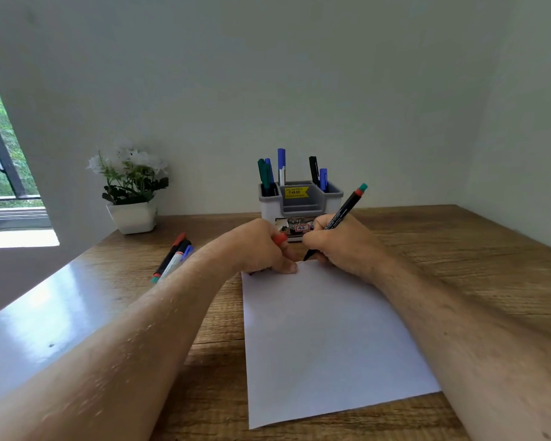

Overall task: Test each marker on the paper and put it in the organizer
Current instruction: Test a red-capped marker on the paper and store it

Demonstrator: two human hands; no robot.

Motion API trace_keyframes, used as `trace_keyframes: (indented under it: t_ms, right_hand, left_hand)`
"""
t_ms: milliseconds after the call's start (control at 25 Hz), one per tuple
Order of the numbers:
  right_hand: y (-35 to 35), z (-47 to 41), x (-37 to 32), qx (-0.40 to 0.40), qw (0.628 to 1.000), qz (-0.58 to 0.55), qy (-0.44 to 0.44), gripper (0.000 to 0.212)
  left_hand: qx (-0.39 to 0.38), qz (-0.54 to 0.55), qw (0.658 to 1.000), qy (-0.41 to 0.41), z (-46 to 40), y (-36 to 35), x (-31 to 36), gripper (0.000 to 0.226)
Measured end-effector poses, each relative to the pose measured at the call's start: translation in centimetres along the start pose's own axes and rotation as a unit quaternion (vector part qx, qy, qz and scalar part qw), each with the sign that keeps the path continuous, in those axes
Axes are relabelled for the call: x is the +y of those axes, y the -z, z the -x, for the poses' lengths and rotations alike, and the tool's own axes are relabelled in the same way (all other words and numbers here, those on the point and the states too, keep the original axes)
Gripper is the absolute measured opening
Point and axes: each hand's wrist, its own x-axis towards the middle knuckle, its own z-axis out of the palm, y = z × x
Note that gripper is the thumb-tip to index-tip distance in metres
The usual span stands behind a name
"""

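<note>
A white sheet of paper lies on the wooden desk in front of me. My right hand grips an uncapped black marker with a red and teal end, its tip touching the paper's far edge. My left hand rests on the paper's far left corner and holds a red cap. Behind both hands stands a grey and white organizer with several blue, green and black markers upright in it. Three more markers lie together on the desk to the left.
A white pot with white flowers stands at the back left against the wall. A window opens at the far left. The wooden desk runs to a wall behind and on the right.
</note>
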Motion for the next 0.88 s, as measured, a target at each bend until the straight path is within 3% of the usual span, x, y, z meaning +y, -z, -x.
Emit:
trace_keyframes:
  t_ms: [880]
  right_hand:
    - [-0.42,-0.32,0.12,0.009,0.999,0.039,0.022,0.023]
  left_hand:
    - [-0.004,0.002,1.000,0.005,-0.46,-0.11,0.04,0.012]
